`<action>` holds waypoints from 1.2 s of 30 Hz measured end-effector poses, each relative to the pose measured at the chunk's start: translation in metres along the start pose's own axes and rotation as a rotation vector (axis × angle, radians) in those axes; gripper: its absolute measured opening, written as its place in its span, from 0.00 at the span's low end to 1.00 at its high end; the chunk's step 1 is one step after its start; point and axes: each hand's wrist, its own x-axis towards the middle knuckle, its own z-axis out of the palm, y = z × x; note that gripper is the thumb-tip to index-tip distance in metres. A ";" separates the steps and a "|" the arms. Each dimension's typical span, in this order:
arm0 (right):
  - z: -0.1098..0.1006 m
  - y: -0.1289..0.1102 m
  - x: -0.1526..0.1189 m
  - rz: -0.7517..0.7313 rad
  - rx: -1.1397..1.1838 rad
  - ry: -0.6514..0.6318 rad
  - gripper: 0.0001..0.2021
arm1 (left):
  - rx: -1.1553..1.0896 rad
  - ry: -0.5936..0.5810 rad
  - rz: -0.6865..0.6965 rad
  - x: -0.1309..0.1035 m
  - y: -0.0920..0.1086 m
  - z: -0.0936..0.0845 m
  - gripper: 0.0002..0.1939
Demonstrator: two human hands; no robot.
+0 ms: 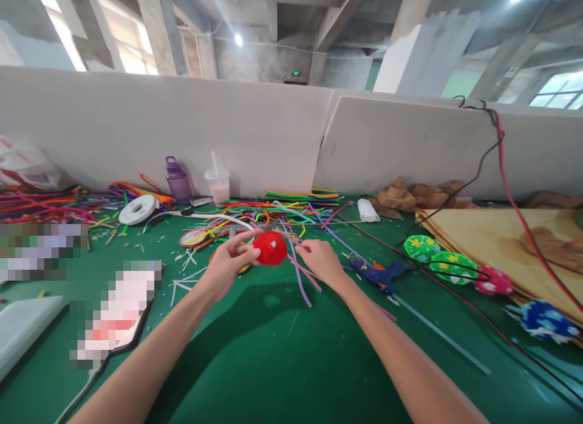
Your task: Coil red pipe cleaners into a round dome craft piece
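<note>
A round red felt-like piece point(270, 248) with a small pale spot is pinched between the fingers of my left hand point(228, 261), above the green table. Just right of it, my right hand point(321, 261) is closed, its fingertips together at the end of a thin pink strip that runs up behind the red piece. Pink and purple pipe cleaners point(299, 280) lie below and between my hands. To the right of my right hand rests a dark blue glue gun point(377, 273) with a long clear glue stick in its back.
Behind my hands spreads a heap of coloured pipe cleaners point(291, 212). A white ribbon roll point(138, 209), purple bottle point(178, 181) and lidded cup point(217, 182) stand left. Decorated green pieces point(453, 268), cardboard point(492, 229) and a red cable point(514, 193) are right.
</note>
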 end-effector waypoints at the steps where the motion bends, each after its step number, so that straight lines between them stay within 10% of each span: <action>1: -0.001 0.000 0.001 0.005 0.009 0.040 0.15 | 0.008 0.034 0.081 0.001 0.001 -0.001 0.24; 6: -0.009 -0.007 0.002 -0.085 0.444 0.166 0.16 | 0.100 0.056 0.269 0.000 0.000 -0.001 0.19; 15: 0.000 -0.008 -0.001 -0.068 1.045 -0.385 0.15 | 0.352 0.013 0.336 -0.004 -0.012 0.009 0.15; 23: 0.002 -0.002 0.002 -0.057 1.060 -0.321 0.13 | 0.470 0.198 0.303 0.001 -0.016 0.007 0.14; 36: 0.002 -0.011 -0.003 -0.067 1.033 -0.306 0.15 | 0.131 0.090 -0.020 0.006 -0.019 0.001 0.16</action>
